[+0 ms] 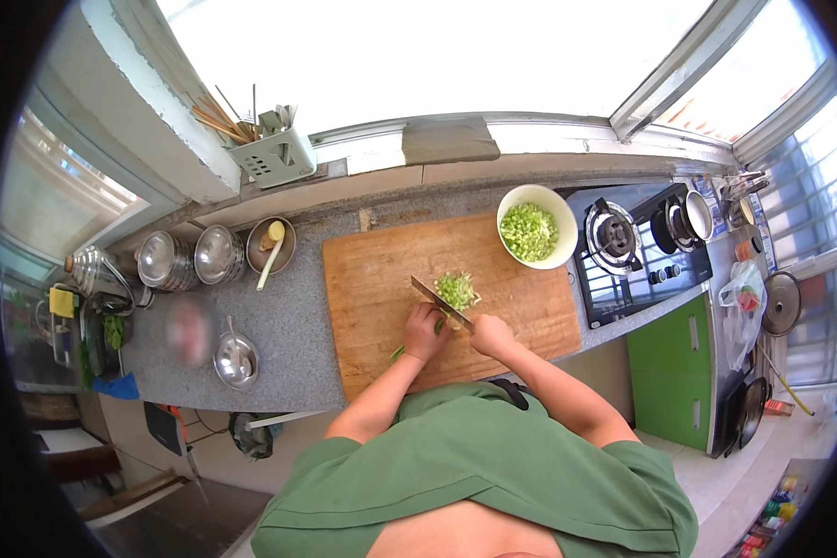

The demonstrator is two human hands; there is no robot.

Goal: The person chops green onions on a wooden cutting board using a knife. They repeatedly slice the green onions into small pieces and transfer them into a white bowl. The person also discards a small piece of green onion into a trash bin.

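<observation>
A large wooden cutting board (372, 279) lies on the counter in front of me. My right hand (493, 336) is closed round the handle of a kitchen knife (430, 292), whose blade points away and to the left. Beside the blade, my left hand (425, 332) presses a green vegetable stalk (397, 353) to the board with curled fingers; one end sticks out behind the hand. Just past the blade sits a small heap of chopped green pieces (457, 291). A white bowl (568, 244) at the board's far right corner holds more chopped green pieces (529, 232).
To the right is a black gas stove (656, 279) with a small pot (697, 215). Metal bowls (218, 254), a pan with a peeler-like white-handled tool (272, 256) and a bowl with a spoon (236, 361) stand left. A utensil holder (279, 158) is on the sill.
</observation>
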